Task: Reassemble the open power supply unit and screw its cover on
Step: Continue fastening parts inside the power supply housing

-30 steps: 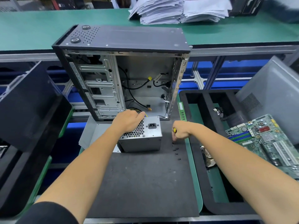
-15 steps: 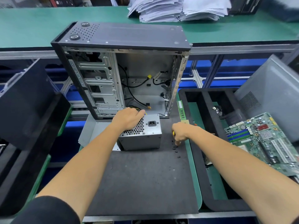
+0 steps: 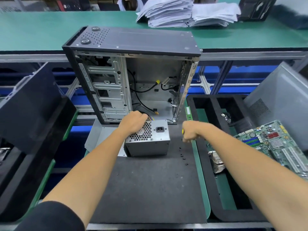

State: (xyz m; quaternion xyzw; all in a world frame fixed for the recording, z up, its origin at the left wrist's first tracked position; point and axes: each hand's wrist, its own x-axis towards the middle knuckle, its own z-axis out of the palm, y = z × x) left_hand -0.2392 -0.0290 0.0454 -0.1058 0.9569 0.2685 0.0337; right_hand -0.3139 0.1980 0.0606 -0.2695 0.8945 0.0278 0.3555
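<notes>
Left hand (image 3: pixel 133 122) grips the power supply (image 3: pixel 148 139) — no legible label.

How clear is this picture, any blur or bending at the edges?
Head view: strong wide-angle bending along the green bench edge; power supply unit and computer case sharp; right hand slightly motion-blurred; paper stacks soft; even overhead light, no harsh glare.

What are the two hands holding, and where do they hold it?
The left hand holds the grey power box by its top back edge. The right hand is curled round something with a yellow tip, mostly hidden, maybe a screwdriver.
</notes>
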